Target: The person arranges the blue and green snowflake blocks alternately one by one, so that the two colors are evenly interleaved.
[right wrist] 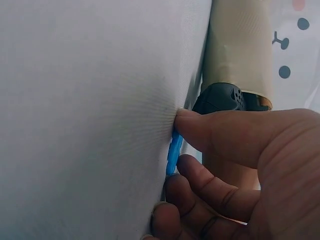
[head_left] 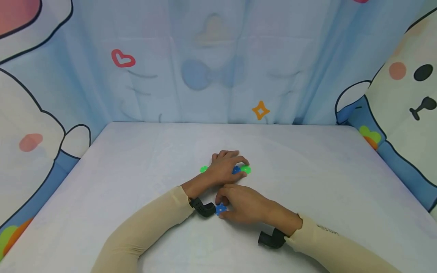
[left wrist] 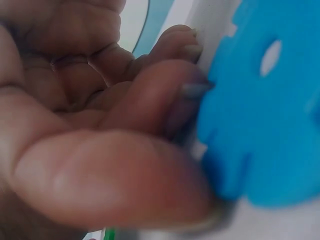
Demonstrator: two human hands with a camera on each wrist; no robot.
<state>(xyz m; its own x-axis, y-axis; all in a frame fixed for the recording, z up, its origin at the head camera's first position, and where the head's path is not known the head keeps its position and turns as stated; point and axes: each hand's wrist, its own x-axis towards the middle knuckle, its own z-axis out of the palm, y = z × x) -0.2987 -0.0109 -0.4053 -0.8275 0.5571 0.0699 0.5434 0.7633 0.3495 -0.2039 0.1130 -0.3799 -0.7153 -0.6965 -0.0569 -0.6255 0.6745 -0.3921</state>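
Note:
My right hand (head_left: pixel 247 204) pinches a blue interlocking disc (head_left: pixel 220 209) close over the white table. In the right wrist view this blue disc (right wrist: pixel 173 152) is edge-on between thumb and fingertips. Farther forward, my left hand (head_left: pixel 223 168) arches over a row of similar discs, thumb and forefinger curled about a green disc (head_left: pixel 246 169). A second blue disc (head_left: pixel 236 169) lies beside it, inside the grip. Another green disc (head_left: pixel 203 169) shows left of that wrist; the hand hides what lies between. A blurred blue disc (left wrist: pixel 260 110) fills the right of the left wrist view, with fingertips against its edge.
A white cloth-covered table (head_left: pixel 307 163) spreads around both hands. Behind it hangs a light blue curtain (head_left: pixel 211 76) with cartoon figures. Black wrist cameras (head_left: pixel 205 208) sit under both wrists, the left one right beside the disc in the right hand.

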